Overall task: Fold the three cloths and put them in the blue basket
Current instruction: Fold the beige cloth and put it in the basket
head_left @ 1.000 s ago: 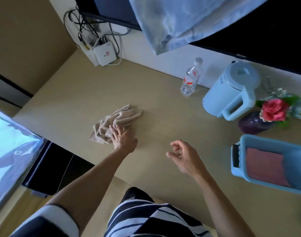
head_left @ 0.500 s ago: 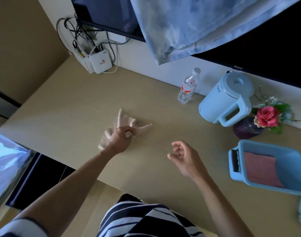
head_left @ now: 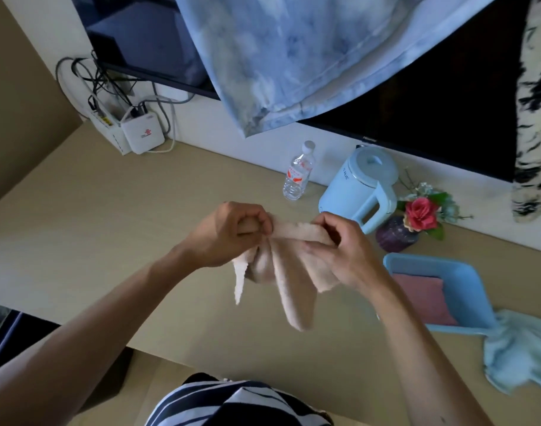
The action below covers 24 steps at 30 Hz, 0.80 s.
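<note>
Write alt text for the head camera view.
Both hands, left hand and right hand, hold a beige cloth up above a wooden table. At right, a blue basket holds a pink cloth, and a light blue cloth lies beside it.

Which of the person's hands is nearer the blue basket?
Right. The right hand is just left of the blue basket; the left hand is farther left.

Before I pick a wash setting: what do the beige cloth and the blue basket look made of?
Beige cloth: seemingly terry or microfibre, matte and nappy, hanging limp in soft folds from both hands. Blue basket: probably moulded plastic, smooth, uniform colour, rigid rounded rim.
</note>
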{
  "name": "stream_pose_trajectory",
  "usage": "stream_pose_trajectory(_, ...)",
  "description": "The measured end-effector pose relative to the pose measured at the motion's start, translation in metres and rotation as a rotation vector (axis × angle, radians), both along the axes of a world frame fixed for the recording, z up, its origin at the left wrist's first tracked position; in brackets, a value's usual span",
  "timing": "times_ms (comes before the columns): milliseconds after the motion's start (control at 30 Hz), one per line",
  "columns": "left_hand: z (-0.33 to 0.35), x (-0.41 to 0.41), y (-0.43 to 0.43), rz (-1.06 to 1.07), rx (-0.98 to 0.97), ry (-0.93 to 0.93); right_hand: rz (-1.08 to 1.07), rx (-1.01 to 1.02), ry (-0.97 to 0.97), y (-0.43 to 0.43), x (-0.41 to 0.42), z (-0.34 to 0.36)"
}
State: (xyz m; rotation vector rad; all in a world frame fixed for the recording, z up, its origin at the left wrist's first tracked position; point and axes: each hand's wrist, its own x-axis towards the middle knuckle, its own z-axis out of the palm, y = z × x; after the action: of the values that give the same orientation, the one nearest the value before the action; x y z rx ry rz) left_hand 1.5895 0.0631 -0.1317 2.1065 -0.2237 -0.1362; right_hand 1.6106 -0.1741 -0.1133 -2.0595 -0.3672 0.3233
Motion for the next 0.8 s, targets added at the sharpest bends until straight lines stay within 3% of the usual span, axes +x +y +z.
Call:
stream_pose_trajectory(167, 0.008, 0.006, -0.003, 0.068, 0.04, -0.185, 0.019, 0.019, 0.015, -0.027, 0.008, 0.019)
stream_pose_trajectory(267, 0.011, 0.015, 0.005, 0.047, 0.163, -0.253, -0.016, 0.018, 0.01, -0.033, 0.014, 0.028)
stream_pose_trajectory(533, 0.009, 0.035, 0.026, -0.179, 0.363, -0.196, -0.025, -0.006, -0.02, -0.052, 0.022, 0.036)
stream_pose_trajectory(800, -0.003, 0.054, 0.024, 0.017, 0.325, -0.241, -0.057, 0.079, 0.123, -0.075, 0.039, 0.016)
